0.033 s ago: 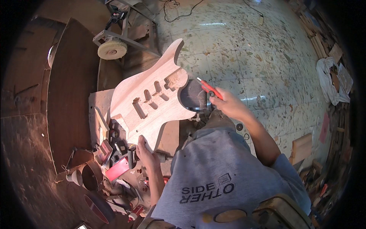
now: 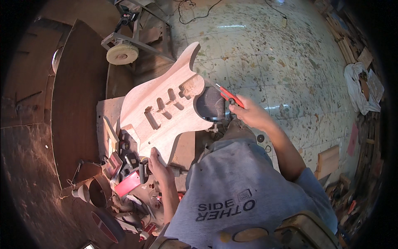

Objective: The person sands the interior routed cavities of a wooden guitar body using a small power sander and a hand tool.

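Floor: pale tiles (image 2: 298, 74), stained and speckled, fill the upper right; a white plastic bag (image 2: 360, 93) lies near the far right edge.
Left background: a tall brown panel (image 2: 81, 103) stands beside a metal frame (image 2: 136, 31) with a round, cream-coloured pad (image 2: 122, 54) at its lower end.
Guitar body: the bare, pale wooden piece (image 2: 179, 118) lies in the middle-left of the view, tilted, with one long horn pointing up and away; several cavities are cut into its upper face.
Left grip: the left hand (image 2: 162, 170) is closed on the body's near lower edge, thumb flat on the upper face, other fingers hidden.
Right grip: the right hand (image 2: 252, 114) is closed around a slim red tool (image 2: 232, 96), its pale tip pointing up and left toward the body.
Body to right grip: just beyond the tool's tip, to the left and apart from the fingers.
Under the cutaway: a dark, flat surface (image 2: 210, 103) shows between body and tool.
Lower left: jumbled items, among them a pinkish-red box (image 2: 127, 184), lie near the left forearm.
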A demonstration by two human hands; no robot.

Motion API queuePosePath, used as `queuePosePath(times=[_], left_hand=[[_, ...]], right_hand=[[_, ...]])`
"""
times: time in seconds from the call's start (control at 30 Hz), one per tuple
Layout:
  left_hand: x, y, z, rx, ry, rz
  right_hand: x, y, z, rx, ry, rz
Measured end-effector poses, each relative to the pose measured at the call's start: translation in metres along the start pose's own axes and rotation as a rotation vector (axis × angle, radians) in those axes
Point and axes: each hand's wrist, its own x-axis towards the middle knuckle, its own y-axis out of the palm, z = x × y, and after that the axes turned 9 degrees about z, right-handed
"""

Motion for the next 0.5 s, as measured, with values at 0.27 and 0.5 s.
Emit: queuePosePath(times=[0.27, 0.5], left_hand=[[0.001, -0.001, 0.003, -0.010, 0.004, -0.005], [0.001, -0.001, 0.004, -0.020, 0.032, 0.015]], right_hand=[[-0.003, 0.006, 0.004, 0.171, -0.038, 0.135], [0.001, 0.000, -0.001, 0.184, 0.067, 0.179]])
